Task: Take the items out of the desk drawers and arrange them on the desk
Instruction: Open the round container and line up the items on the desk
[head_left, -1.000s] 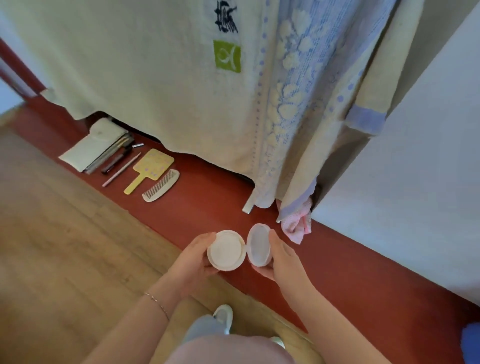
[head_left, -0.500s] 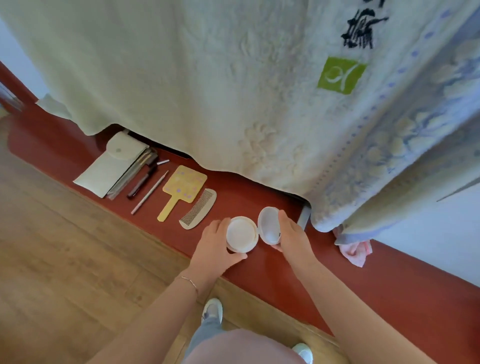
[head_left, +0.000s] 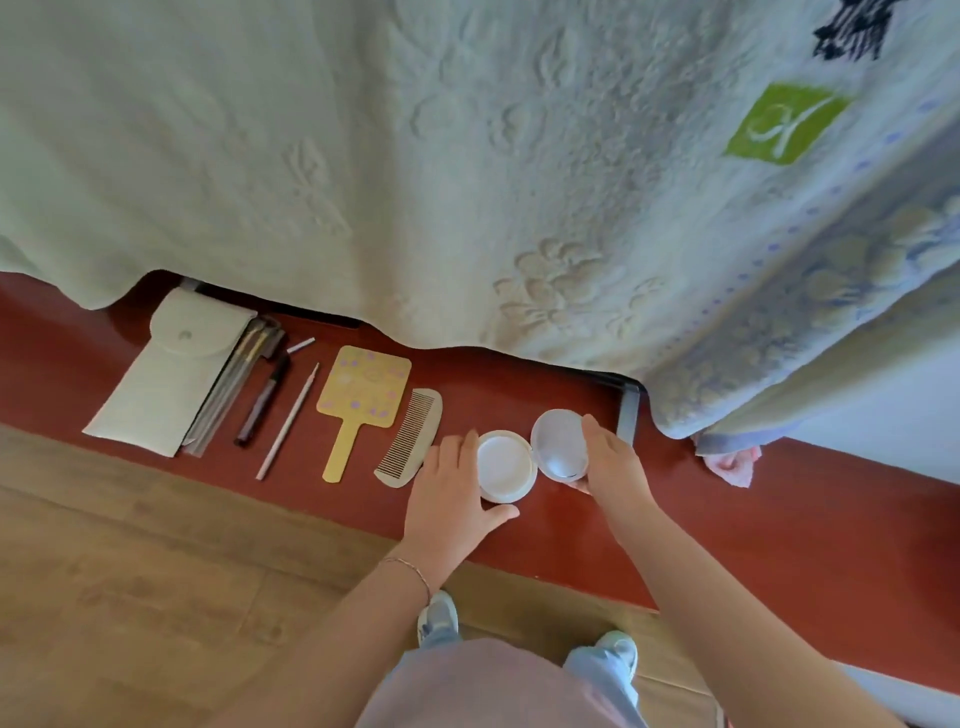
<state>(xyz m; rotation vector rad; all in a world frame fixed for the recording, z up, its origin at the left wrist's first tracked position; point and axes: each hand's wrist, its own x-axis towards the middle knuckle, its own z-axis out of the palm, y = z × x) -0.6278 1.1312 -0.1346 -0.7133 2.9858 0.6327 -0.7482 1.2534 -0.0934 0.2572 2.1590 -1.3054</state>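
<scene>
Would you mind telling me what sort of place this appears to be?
Probably a room in a home: a red-painted desk top on a wood-plank floor, a pale embossed cloth hanging behind, and grooming things laid out, such as a yellow paddle-shaped hand mirror and a grey plastic comb.

red desk (head_left: 571, 551), white compact (head_left: 506, 465), yellow mirror (head_left: 363, 387)

The big pale cloth (head_left: 415, 171) drapes over the back of the red desk (head_left: 727, 545) — whatever sits behind its hem is hidden. A pink cloth (head_left: 730, 465) pokes out from under that hem, mostly covered. The right hand (head_left: 613, 462) masks the far rim of the open compact (head_left: 530, 460); its lid's inside reads only as a blur.
</scene>
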